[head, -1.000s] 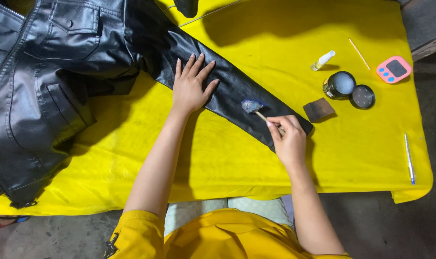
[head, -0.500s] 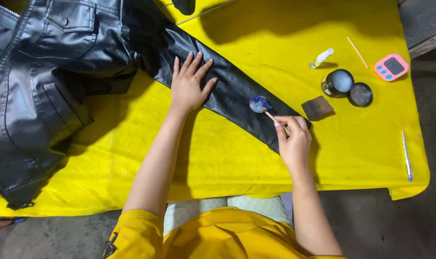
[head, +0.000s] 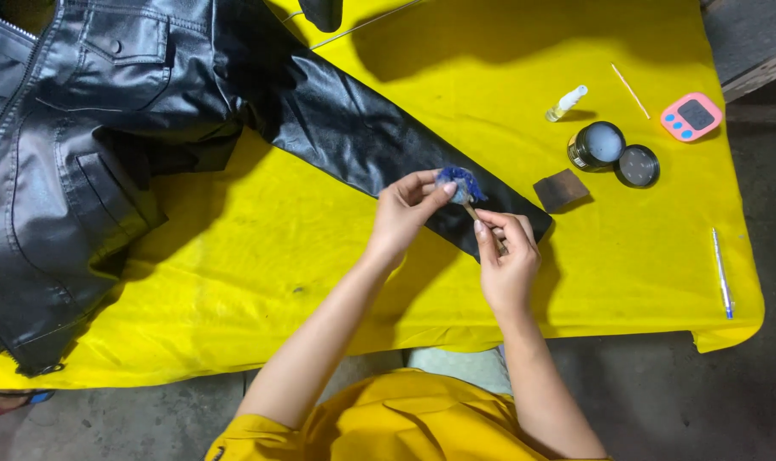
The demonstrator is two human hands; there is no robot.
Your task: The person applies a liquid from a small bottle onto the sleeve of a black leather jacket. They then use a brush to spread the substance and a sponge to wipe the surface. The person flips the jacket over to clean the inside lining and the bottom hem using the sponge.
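A black leather jacket (head: 89,162) lies on the yellow cloth-covered table (head: 260,256), its sleeve (head: 362,137) stretched toward the right. My right hand (head: 505,260) grips the thin wooden handle of a small applicator with a blue fuzzy head (head: 460,181), held just above the sleeve's cuff end. My left hand (head: 405,209) has come off the sleeve and pinches that blue head with its fingertips.
To the right of the cuff lie a small dark brown square patch (head: 561,189), an open round tin (head: 597,145) with its lid (head: 638,166) beside it, a small white bottle (head: 567,102), a wooden stick (head: 630,90), a pink timer (head: 691,116) and a pen (head: 722,273).
My left hand lifted off the sleeve, where it lay flat, and moved right to the applicator's blue head. My right hand raised the applicator slightly.
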